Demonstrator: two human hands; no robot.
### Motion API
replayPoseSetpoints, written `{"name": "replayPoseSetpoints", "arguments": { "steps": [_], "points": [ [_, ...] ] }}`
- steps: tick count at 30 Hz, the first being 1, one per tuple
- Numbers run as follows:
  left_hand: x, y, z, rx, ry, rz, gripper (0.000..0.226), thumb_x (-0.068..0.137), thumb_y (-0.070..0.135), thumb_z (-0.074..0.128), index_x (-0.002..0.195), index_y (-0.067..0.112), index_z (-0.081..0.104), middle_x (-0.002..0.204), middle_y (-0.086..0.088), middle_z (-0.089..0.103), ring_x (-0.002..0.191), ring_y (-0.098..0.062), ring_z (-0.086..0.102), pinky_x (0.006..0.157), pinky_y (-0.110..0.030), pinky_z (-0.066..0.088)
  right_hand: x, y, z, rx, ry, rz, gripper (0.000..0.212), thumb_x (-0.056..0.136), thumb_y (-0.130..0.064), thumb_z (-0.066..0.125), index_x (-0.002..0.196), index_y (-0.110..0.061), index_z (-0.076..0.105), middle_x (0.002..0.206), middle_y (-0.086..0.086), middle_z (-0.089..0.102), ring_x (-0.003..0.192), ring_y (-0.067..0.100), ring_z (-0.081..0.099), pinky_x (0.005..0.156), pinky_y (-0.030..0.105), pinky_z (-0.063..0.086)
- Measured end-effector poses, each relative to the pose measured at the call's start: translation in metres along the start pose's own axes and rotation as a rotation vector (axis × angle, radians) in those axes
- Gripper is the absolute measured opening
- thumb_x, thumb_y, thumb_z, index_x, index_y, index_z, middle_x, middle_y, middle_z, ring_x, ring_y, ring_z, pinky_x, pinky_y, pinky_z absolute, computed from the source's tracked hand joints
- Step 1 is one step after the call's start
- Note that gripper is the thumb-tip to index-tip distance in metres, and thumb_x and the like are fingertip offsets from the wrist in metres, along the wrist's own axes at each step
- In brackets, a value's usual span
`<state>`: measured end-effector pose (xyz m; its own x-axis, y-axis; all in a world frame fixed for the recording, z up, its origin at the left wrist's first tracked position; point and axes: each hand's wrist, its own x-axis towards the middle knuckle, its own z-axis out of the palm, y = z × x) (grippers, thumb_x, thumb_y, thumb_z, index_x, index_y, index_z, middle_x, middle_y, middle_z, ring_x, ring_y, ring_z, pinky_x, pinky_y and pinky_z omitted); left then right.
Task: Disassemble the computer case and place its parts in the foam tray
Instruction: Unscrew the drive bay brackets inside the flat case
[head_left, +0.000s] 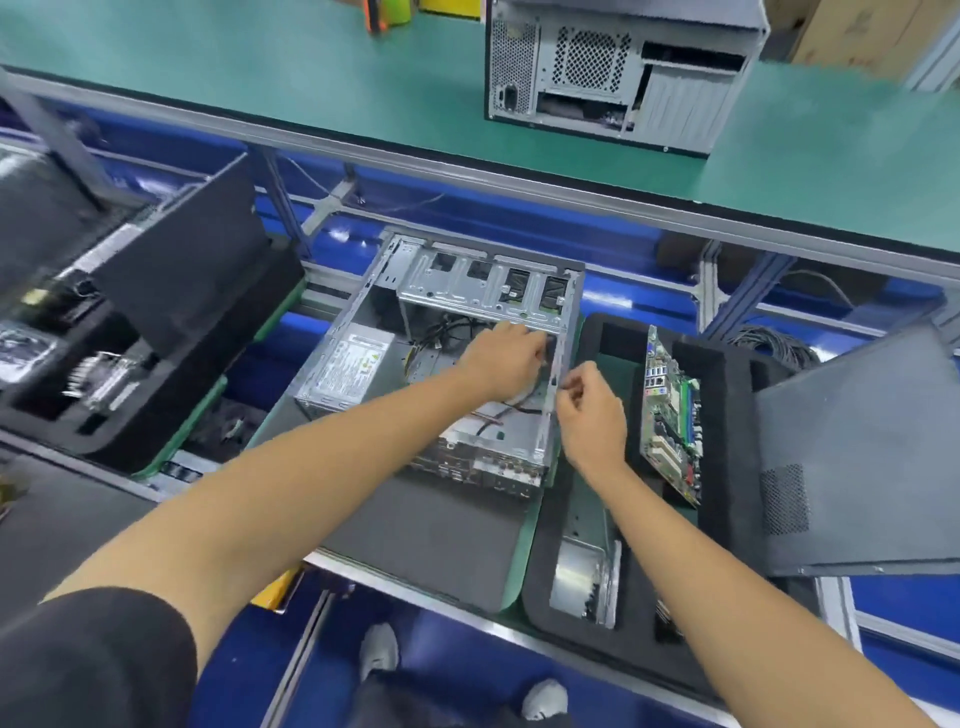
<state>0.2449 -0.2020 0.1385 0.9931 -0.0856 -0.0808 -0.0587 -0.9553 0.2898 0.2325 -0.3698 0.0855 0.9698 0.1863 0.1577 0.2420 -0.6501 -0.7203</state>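
Steel case (447, 364) lies open: left hand (506, 358) grips cables inside, right hand (589, 410) pinches its wall; pull gently, without snagging.

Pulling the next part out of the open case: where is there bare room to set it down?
Free: the grey mat in front of the open case, up to the foam tray; and the tray's far-left pocket, beside the motherboard. Crowded: inside the case, where both the left hand and right hand work among cables, and the tray's near pocket with a metal part.
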Motion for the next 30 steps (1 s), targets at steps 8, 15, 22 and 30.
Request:
{"name": "replayPoseSetpoints", "arguments": {
  "steps": [8, 15, 22, 30],
  "points": [
    [-0.022, -0.116, 0.02, 0.271, -0.444, -0.084, 0.039, 0.104, 0.024, 0.055, 0.142, 0.018, 0.052, 0.143, -0.005, 0.056, 0.129, -0.027, 0.054, 0.097, -0.042, 0.048, 0.014, -0.034, 0.044, -0.536, 0.035, 0.064, 0.021, 0.094, -0.016, 0.051, 0.075, -0.023, 0.049, 0.076, -0.004, 0.051, 0.082, 0.022, 0.035, 0.069, 0.038, 0.032],
    [-0.009, -0.126, 0.05, 0.31, -0.554, 0.038, 0.041, 0.104, 0.025, 0.049, 0.144, 0.019, 0.046, 0.141, -0.011, 0.048, 0.128, -0.032, 0.053, 0.105, -0.051, 0.046, 0.016, -0.034, 0.051, -0.547, 0.054, 0.073, 0.022, 0.094, -0.011, 0.054, 0.074, -0.02, 0.053, 0.075, -0.005, 0.053, 0.081, 0.022, 0.037, 0.066, 0.037, 0.038],
    [0.002, -0.134, 0.032, 0.385, -0.454, 0.176, 0.049, 0.097, 0.002, 0.057, 0.143, 0.008, 0.043, 0.142, -0.02, 0.043, 0.13, -0.039, 0.047, 0.101, -0.05, 0.046, 0.015, -0.036, 0.052, -0.653, 0.077, 0.056, 0.018, 0.094, -0.014, 0.055, 0.076, -0.019, 0.056, 0.077, 0.0, 0.059, 0.081, 0.023, 0.038, 0.065, 0.037, 0.034],
    [-0.01, -0.153, -0.008, 0.107, -0.165, 0.124, 0.035, 0.098, 0.032, 0.056, 0.126, 0.015, 0.044, 0.124, -0.012, 0.048, 0.09, -0.029, 0.054, 0.069, -0.041, 0.04, 0.011, -0.045, 0.049, -0.607, 0.127, -0.012, 0.013, 0.092, -0.015, 0.055, 0.08, -0.015, 0.058, 0.074, 0.0, 0.056, 0.079, 0.024, 0.037, 0.066, 0.041, 0.038]
  ]
}}
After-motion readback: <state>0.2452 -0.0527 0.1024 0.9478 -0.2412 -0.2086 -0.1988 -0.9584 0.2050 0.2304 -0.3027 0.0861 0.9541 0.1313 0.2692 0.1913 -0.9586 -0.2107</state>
